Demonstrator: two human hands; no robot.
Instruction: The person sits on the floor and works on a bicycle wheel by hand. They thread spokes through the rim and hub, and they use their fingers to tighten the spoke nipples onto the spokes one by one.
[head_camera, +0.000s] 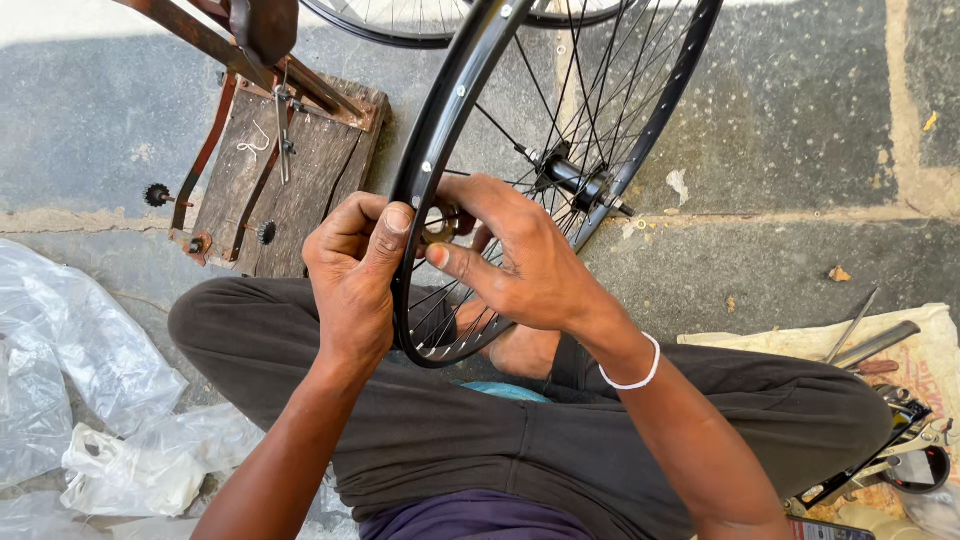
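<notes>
The left hand (352, 270) grips the black bicycle wheel rim (440, 120) from the left, thumb pressed on its inner face. The right hand (515, 262) reaches through the spokes (590, 90), fingers pinched on a small brass-coloured round tool (437, 226); most of it is hidden by the fingers, so its exact kind is hard to make out. The wheel stands upright between the knees on the stone floor (800, 130), its hub (572, 178) just beyond the hands, its top cut off. One white bangle (634, 378) circles the right wrist. Far left lies one wooden board (300, 170) with rusty metal bars. Crumpled clear plastic (80, 380) sits near left; several hand tools (880, 345) rest on a mat at right.
</notes>
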